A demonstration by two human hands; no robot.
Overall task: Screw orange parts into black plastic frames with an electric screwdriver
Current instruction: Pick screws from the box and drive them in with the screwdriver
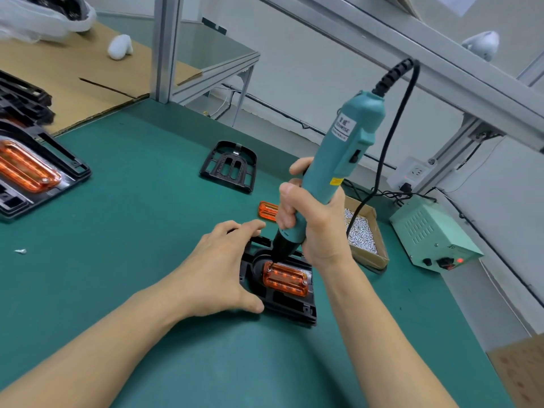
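A: Where is the piece being worked on?

B: A black plastic frame (290,304) lies flat on the green table (132,201), toward the near right part of it. An orange part (285,278) sits in the frame's recess.

A: And the tool?

B: The right hand (312,222) is wrapped round the lower body of the teal electric screwdriver (335,169), fingers curled tight on it. The driver leans, top tilted up to the right, and its dark nose comes down on the orange part's far left corner.

A: What is the other hand doing?

B: The left hand (223,269) rests on the frame's left edge. Thumb against the near side, fingers spread and fairly straight over the far left corner. It presses rather than clasps.

A: What lies round about?

B: Just beyond the right hand, a loose orange part (267,210) on the table, partly hidden by the hand. Farther back, near the table's far edge, an empty black frame (229,166). A shallow cardboard box of screws (363,234) sits just right of the right wrist. Beside it, at the right edge, a pale green power box (432,234) with a red light; the driver's black cable (391,136) loops down toward it.

A: And on the left?

B: At the left edge, a finished frame with an orange part (32,172), more black frames (23,98) stacked behind it. One small silver screw (20,251) lies alone near the left edge.
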